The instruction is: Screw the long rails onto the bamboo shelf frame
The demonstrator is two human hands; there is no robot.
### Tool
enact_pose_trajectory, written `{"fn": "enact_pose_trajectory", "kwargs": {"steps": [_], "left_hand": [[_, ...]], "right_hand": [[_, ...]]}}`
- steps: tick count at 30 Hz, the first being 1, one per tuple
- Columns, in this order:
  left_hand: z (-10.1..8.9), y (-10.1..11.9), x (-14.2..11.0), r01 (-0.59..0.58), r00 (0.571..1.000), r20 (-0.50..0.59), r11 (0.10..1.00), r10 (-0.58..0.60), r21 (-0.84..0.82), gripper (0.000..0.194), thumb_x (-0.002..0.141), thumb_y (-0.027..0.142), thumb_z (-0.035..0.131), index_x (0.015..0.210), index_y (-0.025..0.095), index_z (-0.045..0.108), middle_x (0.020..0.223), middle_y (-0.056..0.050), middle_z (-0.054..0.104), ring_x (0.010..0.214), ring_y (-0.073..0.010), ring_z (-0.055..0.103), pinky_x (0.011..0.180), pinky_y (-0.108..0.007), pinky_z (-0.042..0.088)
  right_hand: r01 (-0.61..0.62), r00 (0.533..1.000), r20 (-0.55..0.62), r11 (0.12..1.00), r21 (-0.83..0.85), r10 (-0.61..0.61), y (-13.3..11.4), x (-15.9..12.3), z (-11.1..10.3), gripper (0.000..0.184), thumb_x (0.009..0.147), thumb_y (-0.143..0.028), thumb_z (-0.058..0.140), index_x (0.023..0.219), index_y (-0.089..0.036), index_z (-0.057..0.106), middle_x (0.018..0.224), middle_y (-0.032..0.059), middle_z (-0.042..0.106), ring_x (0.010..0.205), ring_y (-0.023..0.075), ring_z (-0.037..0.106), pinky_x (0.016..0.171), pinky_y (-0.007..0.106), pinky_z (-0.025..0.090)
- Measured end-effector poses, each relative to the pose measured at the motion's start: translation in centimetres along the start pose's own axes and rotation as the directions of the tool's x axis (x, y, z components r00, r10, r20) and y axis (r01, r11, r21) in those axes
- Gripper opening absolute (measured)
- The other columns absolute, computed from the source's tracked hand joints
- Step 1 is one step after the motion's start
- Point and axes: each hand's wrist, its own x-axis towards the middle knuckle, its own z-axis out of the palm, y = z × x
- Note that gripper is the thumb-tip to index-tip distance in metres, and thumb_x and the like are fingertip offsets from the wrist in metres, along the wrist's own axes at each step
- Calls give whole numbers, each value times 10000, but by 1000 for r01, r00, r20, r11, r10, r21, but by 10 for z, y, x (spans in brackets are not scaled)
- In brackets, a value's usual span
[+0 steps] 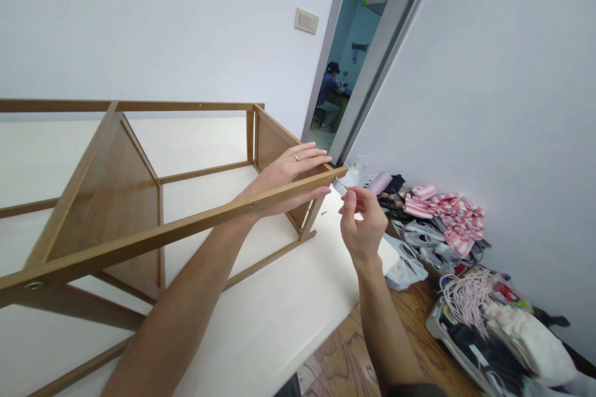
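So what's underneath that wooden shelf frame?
A white board lies under the wooden shelf frame, showing between its rails. Whatever lies directly beneath its brown panel is covered, so that part cannot be seen.

Right, here's the scene: a wooden shelf frame (107, 198) lies on the tabletop (261, 329), taking up the whole left side, with the wooden floor (344, 360) just past the table's near edge. Over on the right, against the wall (484, 74), a heap of clothes (442, 211) sits behind a laden tray (437, 322), and straight ahead, through the doorway (354, 56) beside a light switch (306, 21), a person (328, 96) sits at a desk in the next room.
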Motion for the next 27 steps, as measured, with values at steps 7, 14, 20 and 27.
{"fn": "enact_pose_trajectory", "kwargs": {"steps": [7, 14, 20, 27], "left_hand": [[0, -2, -1, -10, 1000, -11, 1000, 10, 1, 530, 946, 524, 716, 1367, 203, 687, 1455, -127, 672, 1488, -317, 508, 1256, -502, 439], [0, 0, -1, 4, 1000, -7, 1000, -4, -9, 537, 948, 508, 716, 1377, 187, 682, 1459, -129, 668, 1494, -313, 497, 1262, -491, 433], [2, -2, -2, -9, 1000, -13, 1000, 8, -14, 480, 972, 456, 688, 1376, 197, 680, 1455, -117, 671, 1487, -305, 501, 1266, -502, 427], [2, -7, -2, -33, 999, 22, 999, 33, -2, 474, 1000, 441, 639, 1409, 201, 652, 1491, -121, 641, 1506, -315, 476, 1279, -530, 402]], "right_hand": [[60, 995, 80, 997, 49, -63, -25, -17, 4, 49, 1014, -215, 615, 974, -194, 634, 783, -10, 684, 563, 78, 621, 492, 185, 502], [195, 974, 101, 978, 73, -201, -43, -10, -1, 36, 998, -173, 645, 1000, -209, 649, 755, -23, 695, 562, 77, 612, 529, 203, 499], [360, 933, 2, 933, 9, -360, -44, 13, -3, 144, 939, -139, 732, 997, -226, 633, 712, -42, 697, 560, 86, 620, 547, 208, 512], [466, 884, -33, 885, -16, -466, -50, 27, -4, 278, 886, -75, 746, 1077, -259, 664, 842, -5, 747, 620, 111, 681, 547, 219, 560]]}}
